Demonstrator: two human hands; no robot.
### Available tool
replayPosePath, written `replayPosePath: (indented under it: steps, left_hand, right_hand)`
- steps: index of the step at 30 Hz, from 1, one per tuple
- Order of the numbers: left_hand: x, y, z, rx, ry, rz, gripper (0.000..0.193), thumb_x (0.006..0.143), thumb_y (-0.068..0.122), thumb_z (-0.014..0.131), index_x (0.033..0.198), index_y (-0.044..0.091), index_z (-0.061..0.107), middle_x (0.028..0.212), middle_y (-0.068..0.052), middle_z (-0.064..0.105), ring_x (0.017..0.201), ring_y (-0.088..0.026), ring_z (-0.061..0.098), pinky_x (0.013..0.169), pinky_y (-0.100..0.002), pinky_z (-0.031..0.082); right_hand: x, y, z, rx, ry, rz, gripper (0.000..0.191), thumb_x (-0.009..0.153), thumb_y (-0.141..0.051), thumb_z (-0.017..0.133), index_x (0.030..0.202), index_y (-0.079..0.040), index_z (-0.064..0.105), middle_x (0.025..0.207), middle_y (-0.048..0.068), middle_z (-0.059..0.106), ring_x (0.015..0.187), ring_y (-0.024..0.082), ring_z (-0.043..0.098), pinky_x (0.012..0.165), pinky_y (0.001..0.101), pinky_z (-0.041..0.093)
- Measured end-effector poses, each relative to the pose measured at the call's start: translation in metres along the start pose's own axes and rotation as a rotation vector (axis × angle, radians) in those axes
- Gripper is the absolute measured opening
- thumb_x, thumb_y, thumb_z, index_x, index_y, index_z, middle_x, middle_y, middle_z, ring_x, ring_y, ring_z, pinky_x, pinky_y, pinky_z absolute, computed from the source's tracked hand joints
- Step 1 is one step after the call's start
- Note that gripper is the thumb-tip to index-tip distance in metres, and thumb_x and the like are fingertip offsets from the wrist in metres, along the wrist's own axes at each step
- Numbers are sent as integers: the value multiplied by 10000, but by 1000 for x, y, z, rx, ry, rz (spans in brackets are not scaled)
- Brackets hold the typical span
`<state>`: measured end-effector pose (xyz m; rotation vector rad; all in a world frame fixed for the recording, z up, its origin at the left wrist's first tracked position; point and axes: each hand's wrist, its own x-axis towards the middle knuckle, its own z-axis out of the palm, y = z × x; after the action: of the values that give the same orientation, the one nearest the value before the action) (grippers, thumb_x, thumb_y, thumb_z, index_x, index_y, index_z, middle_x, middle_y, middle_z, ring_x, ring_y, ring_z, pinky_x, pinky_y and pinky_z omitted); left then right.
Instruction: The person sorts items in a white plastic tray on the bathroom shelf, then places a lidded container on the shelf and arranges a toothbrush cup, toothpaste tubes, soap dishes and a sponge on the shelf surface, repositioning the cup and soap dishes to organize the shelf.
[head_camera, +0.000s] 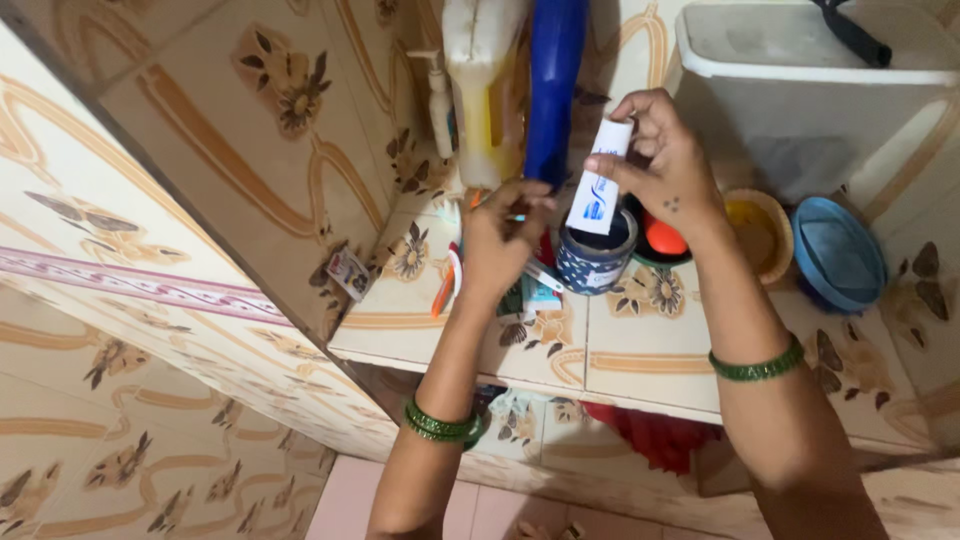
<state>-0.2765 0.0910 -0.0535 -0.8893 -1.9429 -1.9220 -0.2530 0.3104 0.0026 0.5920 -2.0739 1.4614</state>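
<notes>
Right hand (668, 165) pinches a white-and-blue tube (598, 188) (held upright) in its fingers over the blue cup (594, 262); left hand (503, 235) fingers curl around a toothbrush (487, 200), above the tiled worktop (640, 340).

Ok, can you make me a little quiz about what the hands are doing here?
1. True or false: the right hand holds a white tube.
2. What stands right under the tube? A) a blue cup B) a red pan C) a black shoe
3. What colour are the bangles on both wrists?

Key: 1 true. 2 A. 3 green. The left hand is closed on something small by the tube's lower end; what it is cannot be told. Both hands are above the tiled shelf.
</notes>
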Motion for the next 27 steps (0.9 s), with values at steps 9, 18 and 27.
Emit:
replayPosePath:
  steps: [9, 18, 27]
  left_hand:
    - [2, -23, 37, 200, -64, 158, 407, 815, 92, 805, 1183, -8, 664, 1068, -175, 738, 987, -230, 722, 857, -342, 579]
    - [-6, -28, 41, 133, -78, -121, 329, 849, 73, 719, 1171, 15, 685, 810, -113, 715, 706, -161, 663, 693, -293, 554]
    - [-5, -22, 14, 531, 222, 162, 277, 856, 23, 689, 1133, 39, 698, 1043, -192, 736, 988, -359, 702, 894, -427, 548]
  right_hand:
    - [-2, 24, -16, -18, -285, 138, 380, 839, -10, 814, 1122, -63, 566, 1022, -23, 645, 975, 64, 623, 856, 257, 545]
    - [-5, 26, -20, -98, -336, 183, 284, 823, -41, 823, 1045, -31, 646, 1010, 13, 697, 955, 88, 663, 861, 291, 574]
    - [-3, 29, -19, -179, -380, 215, 287, 815, -93, 843, 1025, -22, 661, 1014, 58, 720, 982, 145, 687, 843, 312, 590]
